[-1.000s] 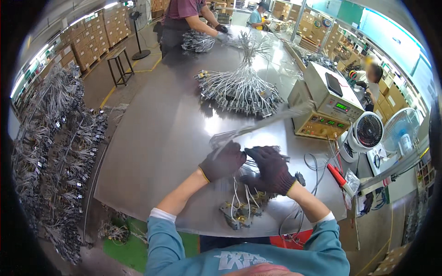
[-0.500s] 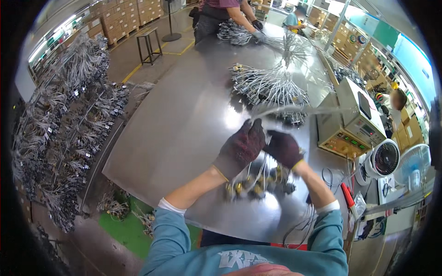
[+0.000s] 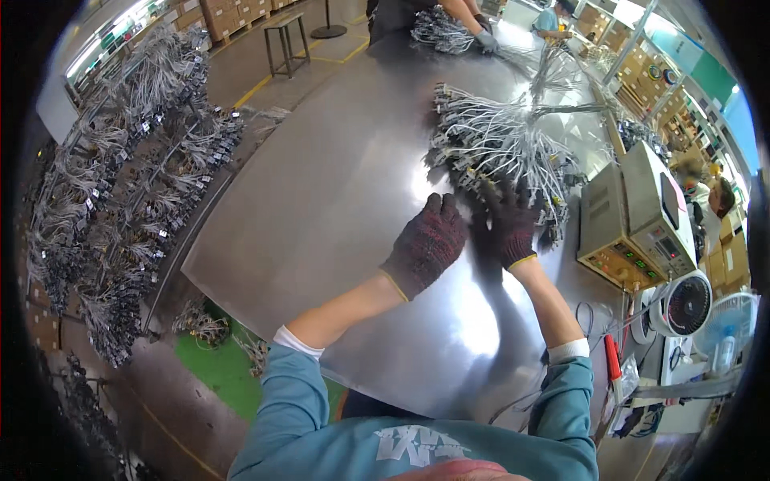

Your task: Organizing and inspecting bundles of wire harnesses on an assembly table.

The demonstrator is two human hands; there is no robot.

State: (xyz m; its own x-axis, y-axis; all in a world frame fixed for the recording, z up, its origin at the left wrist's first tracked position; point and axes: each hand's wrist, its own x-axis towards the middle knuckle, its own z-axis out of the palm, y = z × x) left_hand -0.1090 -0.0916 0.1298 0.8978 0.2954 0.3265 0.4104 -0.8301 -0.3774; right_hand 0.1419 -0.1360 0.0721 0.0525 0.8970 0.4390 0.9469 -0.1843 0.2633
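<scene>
A big fan-shaped pile of white and grey cable harnesses [image 3: 513, 132] lies on the metal table in front of me, its dark connector ends toward me. My right hand [image 3: 513, 228], in a dark red-and-black knit glove, reaches onto the near edge of the pile with its fingers stretched out and touches the connectors. To the left of it, my left hand [image 3: 429, 244], gloved alike, is raised over the table close to the pile. Its fingers point away from me with nothing visible in them. The fingertips of both hands are slightly blurred.
A metal table [image 3: 321, 176] spreads out before me. To the right stand a tester box [image 3: 634, 224] with green displays, a small fan [image 3: 687, 303] and a red-handled tool [image 3: 613, 357]. Racks of hanging harnesses [image 3: 144, 192] fill the left. A co-worker's gloved hand [image 3: 486, 42] works at the far end.
The harness bundle held in my hands has left them and appears to be on the pile. Both hands have come apart, the right one moving forward onto the pile. The view has shifted.
</scene>
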